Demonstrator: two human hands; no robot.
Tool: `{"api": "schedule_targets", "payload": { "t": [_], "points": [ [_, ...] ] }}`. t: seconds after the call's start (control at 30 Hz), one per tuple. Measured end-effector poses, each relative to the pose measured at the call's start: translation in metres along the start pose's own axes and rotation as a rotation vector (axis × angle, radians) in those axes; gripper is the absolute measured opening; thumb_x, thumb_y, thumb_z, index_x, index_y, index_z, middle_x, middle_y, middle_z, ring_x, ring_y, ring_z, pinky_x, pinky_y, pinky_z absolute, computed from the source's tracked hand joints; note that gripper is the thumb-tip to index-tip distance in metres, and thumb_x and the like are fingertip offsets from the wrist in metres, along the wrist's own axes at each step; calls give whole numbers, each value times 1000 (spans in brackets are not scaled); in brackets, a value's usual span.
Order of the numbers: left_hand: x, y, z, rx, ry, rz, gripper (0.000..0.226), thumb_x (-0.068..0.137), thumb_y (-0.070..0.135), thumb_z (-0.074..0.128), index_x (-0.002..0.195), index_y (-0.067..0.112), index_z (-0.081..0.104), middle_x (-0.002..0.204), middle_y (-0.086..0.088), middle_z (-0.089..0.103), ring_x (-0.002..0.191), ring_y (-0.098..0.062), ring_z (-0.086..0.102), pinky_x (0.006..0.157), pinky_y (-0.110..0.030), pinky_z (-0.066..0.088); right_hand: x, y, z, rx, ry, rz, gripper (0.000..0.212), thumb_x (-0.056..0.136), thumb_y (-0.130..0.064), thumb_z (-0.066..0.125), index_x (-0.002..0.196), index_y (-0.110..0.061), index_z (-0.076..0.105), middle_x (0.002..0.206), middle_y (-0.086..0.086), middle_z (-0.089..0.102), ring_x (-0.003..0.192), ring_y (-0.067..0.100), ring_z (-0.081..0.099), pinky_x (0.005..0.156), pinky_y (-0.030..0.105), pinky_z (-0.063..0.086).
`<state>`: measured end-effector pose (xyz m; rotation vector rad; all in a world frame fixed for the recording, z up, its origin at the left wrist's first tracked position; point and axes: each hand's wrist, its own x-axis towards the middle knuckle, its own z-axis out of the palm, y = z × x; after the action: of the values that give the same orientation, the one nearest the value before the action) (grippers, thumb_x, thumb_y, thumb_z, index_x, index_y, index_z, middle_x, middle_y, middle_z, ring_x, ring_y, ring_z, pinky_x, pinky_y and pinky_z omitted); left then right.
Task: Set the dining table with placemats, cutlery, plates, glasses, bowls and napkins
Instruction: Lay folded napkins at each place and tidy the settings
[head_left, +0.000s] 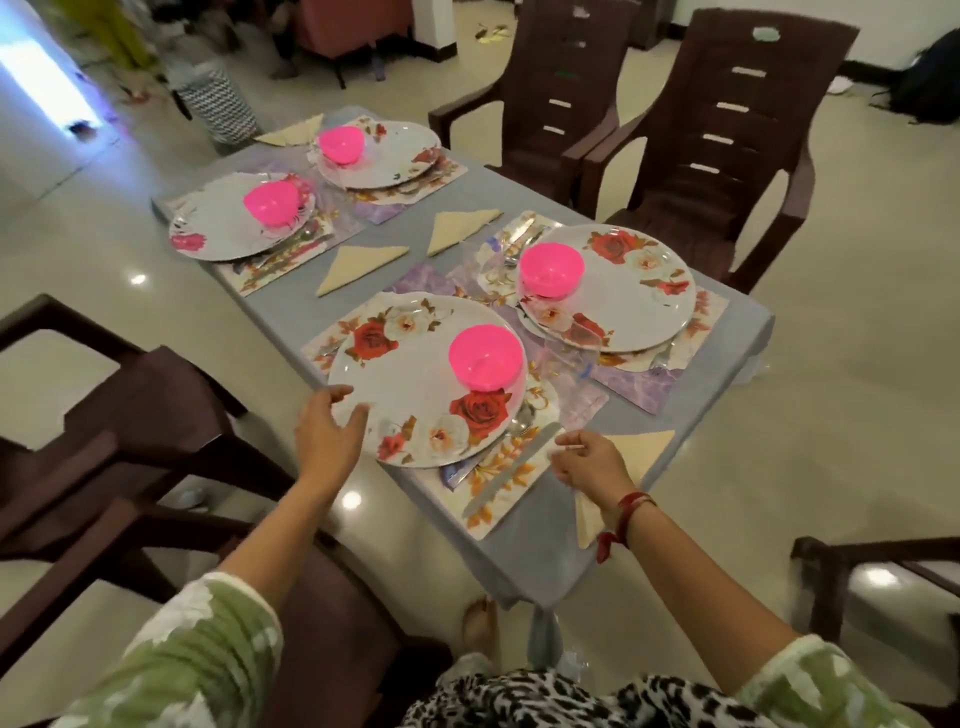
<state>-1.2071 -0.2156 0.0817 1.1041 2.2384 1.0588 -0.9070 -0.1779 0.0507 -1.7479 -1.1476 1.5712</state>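
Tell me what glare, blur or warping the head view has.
Head view: wide-angle warping bows the brown chairs and the table edge; glare spots sit on the glossy floor; a bright patch top left is blown out; the far room is smeared; the near plate and its pink bowl are fairly sharp.

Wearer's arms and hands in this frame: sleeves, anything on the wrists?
Both arms have green sleeves with a white floral print, left sleeve and right sleeve, ending near the elbow; forearms bare. The right wrist carries a red thread band with a loose red end hanging. No ring, watch or glove visible on the left hand or right hand.
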Motion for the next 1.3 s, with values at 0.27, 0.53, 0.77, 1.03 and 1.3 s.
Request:
{"api": "schedule_targets", "payload": {
  "t": [0.27,0.53,0.77,1.03,1.3],
  "points": [
    [159,-13,12,334,-114,44,36,93,23,54,126,8,55,126,-18,51,117,-35,47,98,-43,39,36,-17,30,-216,236,-94,19,83,-14,67,101,-18,60,99,5,64,87,23,63,84,43,54],
    [244,-40,30,610,-250,99,31,92,21,46,117,5,57,118,-27,55,110,-45,49,91,-52,44,70,-36,-8,-358,547,12,25,89,-8,59,113,-2,64,112,18,66,103,33,60,83,29,42],
    [246,-33,30,559,-212,55,34,95,27,52,124,10,53,122,-20,49,110,-41,49,93,-48,43,91,-45,-14,-504,522,102,22,89,-9,59,107,1,67,109,20,67,102,35,60,89,33,44],
    [261,-28,27,433,-242,7,19,88,31,59,99,15,63,94,-6,62,90,-28,59,80,-38,47,99,-42,-14,-337,566,195,15,85,-13,67,96,-4,71,97,15,70,90,30,63,78,29,46],
    [274,-34,27,387,-283,-64,13,92,27,58,83,19,61,83,-7,65,83,-29,61,82,-41,49,107,-44,-10,-290,625,172,14,88,-10,61,75,-11,69,80,11,66,82,31,61,84,38,52]
  ]
}}
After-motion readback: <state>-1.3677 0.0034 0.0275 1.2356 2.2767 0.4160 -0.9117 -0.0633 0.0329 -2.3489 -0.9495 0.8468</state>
